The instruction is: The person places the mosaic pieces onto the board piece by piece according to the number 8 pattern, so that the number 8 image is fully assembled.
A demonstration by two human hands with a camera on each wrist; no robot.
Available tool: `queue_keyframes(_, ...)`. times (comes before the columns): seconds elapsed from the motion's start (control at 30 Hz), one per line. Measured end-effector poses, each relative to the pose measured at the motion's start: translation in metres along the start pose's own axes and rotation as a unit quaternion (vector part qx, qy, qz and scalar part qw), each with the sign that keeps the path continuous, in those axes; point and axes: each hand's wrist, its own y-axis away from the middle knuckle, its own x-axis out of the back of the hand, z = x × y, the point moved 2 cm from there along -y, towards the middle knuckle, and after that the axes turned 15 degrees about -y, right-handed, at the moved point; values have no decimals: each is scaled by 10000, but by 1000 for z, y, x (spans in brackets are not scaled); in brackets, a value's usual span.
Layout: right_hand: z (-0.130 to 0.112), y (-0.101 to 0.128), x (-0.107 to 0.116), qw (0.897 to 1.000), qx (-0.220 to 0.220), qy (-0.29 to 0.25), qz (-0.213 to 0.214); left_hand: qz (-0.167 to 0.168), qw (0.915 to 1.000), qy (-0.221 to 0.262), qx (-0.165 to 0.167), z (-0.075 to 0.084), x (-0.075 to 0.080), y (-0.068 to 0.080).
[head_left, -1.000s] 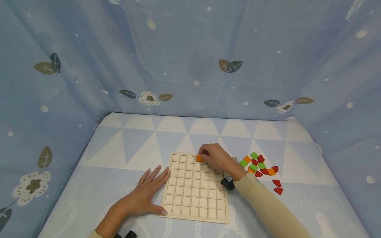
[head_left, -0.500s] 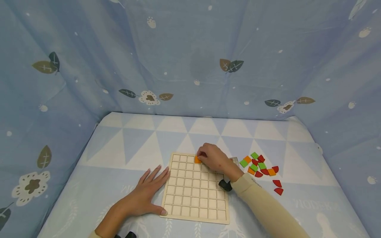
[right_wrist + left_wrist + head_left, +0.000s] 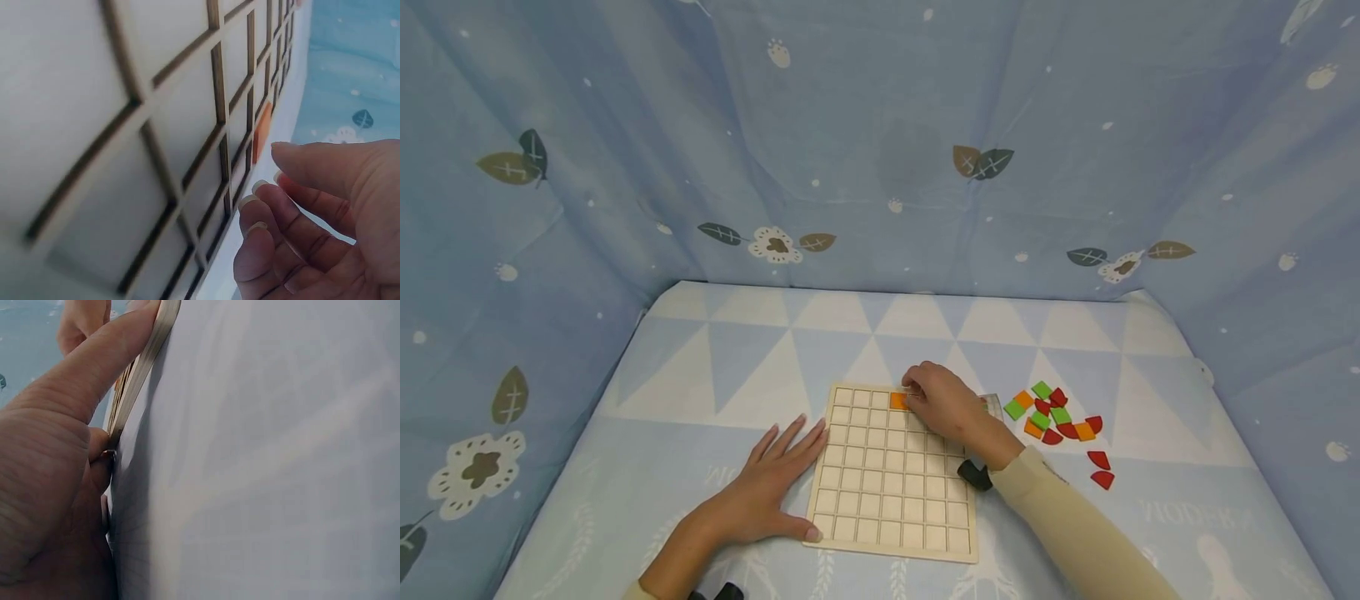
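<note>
Right hand (image 3: 951,408): fingers loosely curled over the far edge of the grid board (image 3: 891,475), tips just beside the orange tile (image 3: 898,401); the right wrist view shows a gap between fingertips (image 3: 261,187) and tile (image 3: 262,132), so nothing is gripped.

Orange tile: seated flat in a cell of the board's far row, about midway along it. One cell filled, by the look of it; every other visible cell of the board is bare wood.

Left hand (image 3: 767,487): fingers straight and spread, palm down on the cloth, thumb (image 3: 94,369) and fingertips pressed to the board's left edge, steadying it.

Loose tiles (image 3: 1060,421): a scatter of green, orange and red pieces, some square and some quarter-round, on the cloth off the board's far right corner, apart from both hands. Judged the remaining stock, nearly all left to place.

Surface: blue-and-white triangle-print cloth (image 3: 760,350); leaf-print blue curtain (image 3: 880,142) on three sides.

Obstructions: none seen between the pile and the board; the right forearm lies over the board's right edge
</note>
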Motion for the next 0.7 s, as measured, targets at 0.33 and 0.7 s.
queue_keyframes(0.33, 18, 44, 39, 9978, -199, -83, 631, -66, 10000, 70, 11, -1, 0, -1)
queue_keyframes(0.7, 52, 108, 96, 9907, -721, 134, 1148, -35, 10000, 77, 17, 0, -1, -1)
